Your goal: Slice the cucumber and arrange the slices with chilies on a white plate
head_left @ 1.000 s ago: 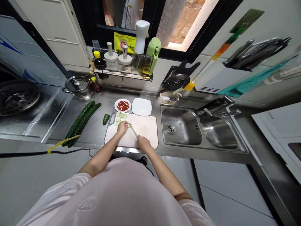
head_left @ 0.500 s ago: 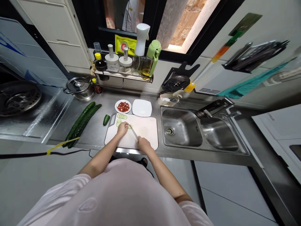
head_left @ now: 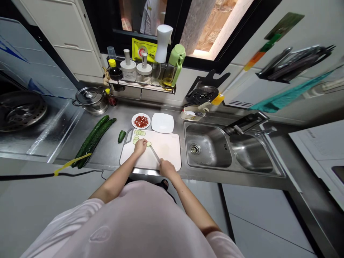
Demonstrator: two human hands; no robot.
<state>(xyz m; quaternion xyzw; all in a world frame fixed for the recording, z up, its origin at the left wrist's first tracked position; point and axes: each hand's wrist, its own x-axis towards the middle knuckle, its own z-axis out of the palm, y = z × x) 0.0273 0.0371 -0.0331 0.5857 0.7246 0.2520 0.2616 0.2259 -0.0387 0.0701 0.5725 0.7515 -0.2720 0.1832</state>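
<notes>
My left hand is closed on a short piece of cucumber over the white cutting board; the pale cut end shows past my fingertips. My right hand grips a knife by its handle, which the fingers hide. The blade's tip reaches to the cucumber's cut end. Several pale cucumber slices lie in a row at the board's upper left, with more just beside my left hand. A cucumber end piece rests on the counter left of the board.
Whole cucumbers lie on the steel counter at left, near a lidded pot. Behind the board stand a plate of chopped red pieces and a white square plate. To the right is a double sink; a condiment shelf hangs above.
My right hand has drawn slightly down and to the right with the knife, so its tip sits a little lower beside the cucumber. My left hand has stayed nearly in place.
</notes>
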